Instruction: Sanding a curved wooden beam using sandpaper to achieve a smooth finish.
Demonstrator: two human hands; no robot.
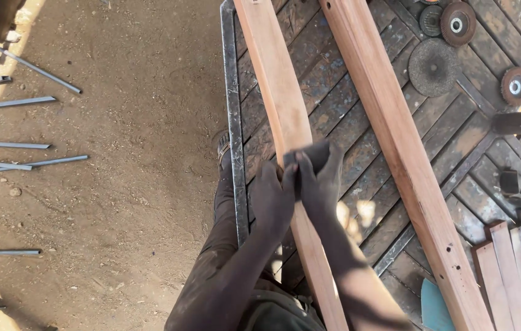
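- Both hands meet on the curved wooden slat [285,104]; left hand [271,199] fingers clamp the dark sanding pad [311,153], right hand [322,187] fingers press it flat for grip
- slat rests lengthwise along the slatted bench [346,110], beside a straight beam [395,135], so it stays supported

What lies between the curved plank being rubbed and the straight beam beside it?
Only bare slatted bench top, seen from the head view, separates the curved plank from the straight beam.

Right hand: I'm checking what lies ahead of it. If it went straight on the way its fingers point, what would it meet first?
The right hand presses a dark sanding pad on the curved wooden piece. Going straight up the frame, it would probably just run along that wood; nothing else shows in the line.
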